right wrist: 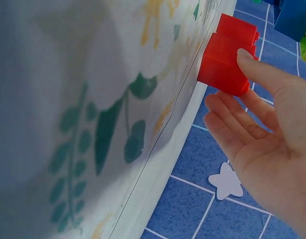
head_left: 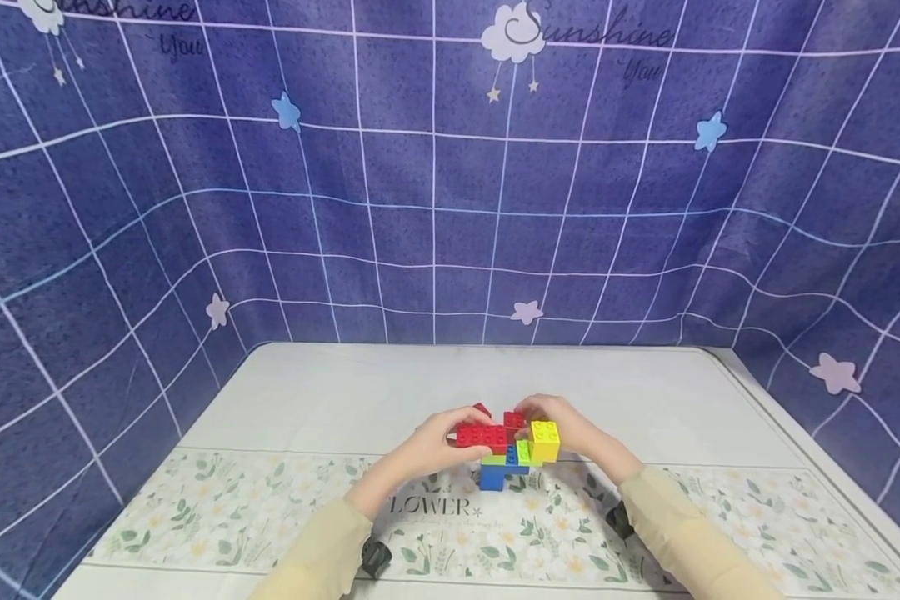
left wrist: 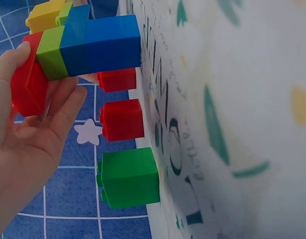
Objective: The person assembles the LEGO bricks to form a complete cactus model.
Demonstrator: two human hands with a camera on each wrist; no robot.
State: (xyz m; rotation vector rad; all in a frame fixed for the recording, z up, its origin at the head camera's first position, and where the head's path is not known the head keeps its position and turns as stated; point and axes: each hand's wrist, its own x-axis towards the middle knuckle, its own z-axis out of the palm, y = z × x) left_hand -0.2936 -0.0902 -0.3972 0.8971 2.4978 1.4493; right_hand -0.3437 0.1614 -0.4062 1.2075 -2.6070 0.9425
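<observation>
My left hand (head_left: 438,442) grips a long red brick (head_left: 482,437) at the top of a joined brick structure, thumb on one side and fingers on the other. Below that brick come a lime green brick (left wrist: 52,54) and blue bricks (left wrist: 113,44). A yellow brick (head_left: 544,442) stands on the structure's right side. Behind it, my right hand (head_left: 558,417) pinches a separate red brick (right wrist: 224,64) between thumb and fingers, close over the table. Another red brick (right wrist: 237,29) sits just beyond that one in the right wrist view.
A green brick (left wrist: 129,178) stands on the table in the left wrist view, beside a red brick (left wrist: 122,120); the left hand hides the green one in the head view. A floral cloth (head_left: 217,508) covers the table's front part. Behind hangs a blue gridded curtain (head_left: 390,233).
</observation>
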